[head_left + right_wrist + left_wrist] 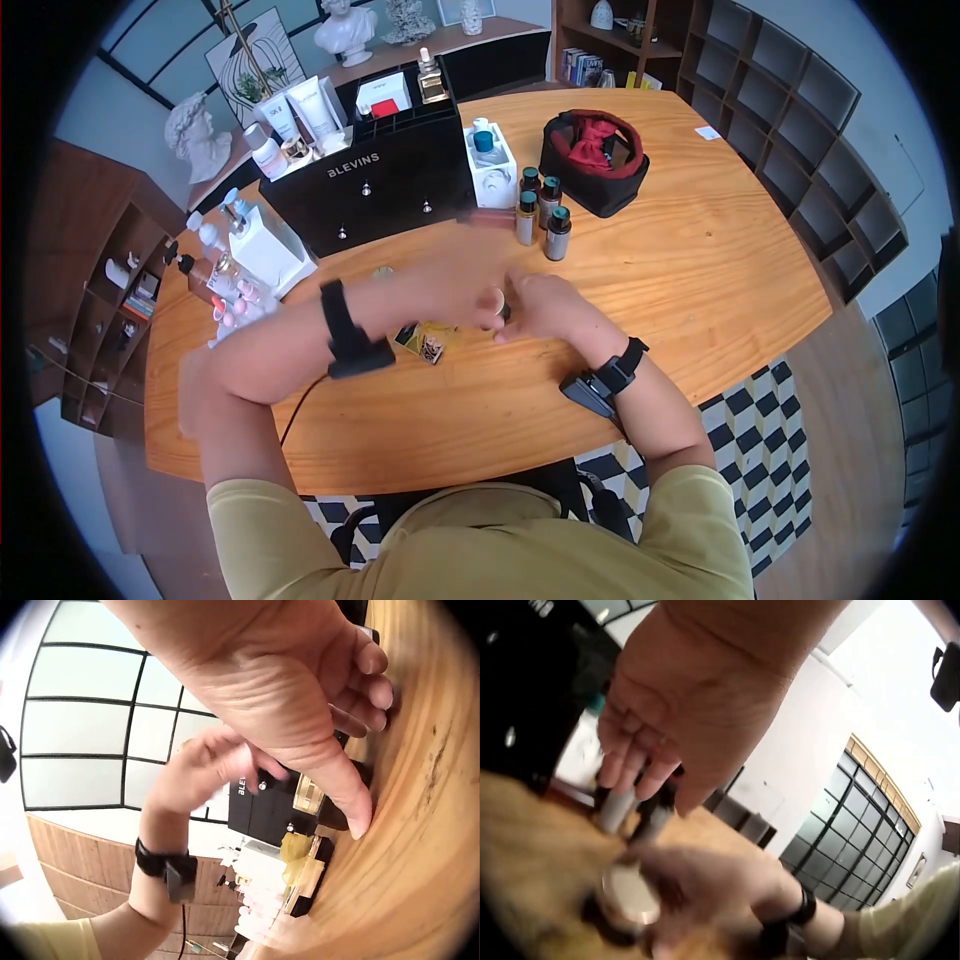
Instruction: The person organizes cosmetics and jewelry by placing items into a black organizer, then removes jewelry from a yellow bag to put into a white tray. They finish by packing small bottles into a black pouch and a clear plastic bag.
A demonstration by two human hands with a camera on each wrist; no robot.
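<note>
A small round jar with a pale face and gold rim is gripped between the thumb and fingers of my right hand, low over the table. Its gold side shows beside the right thumb in the right wrist view. My left hand, blurred in the head view, is above and to the left of the jar. In the left wrist view the left hand holds nothing, its fingers loosely bent. Left of the hands lies a dark box with yellow material, partly hidden by the left arm.
A black drawer organizer stands at the back with bottles and tubes on top. Several small dark bottles stand behind the right hand, near a black and red pouch. Pump bottles and a white holder are at the left.
</note>
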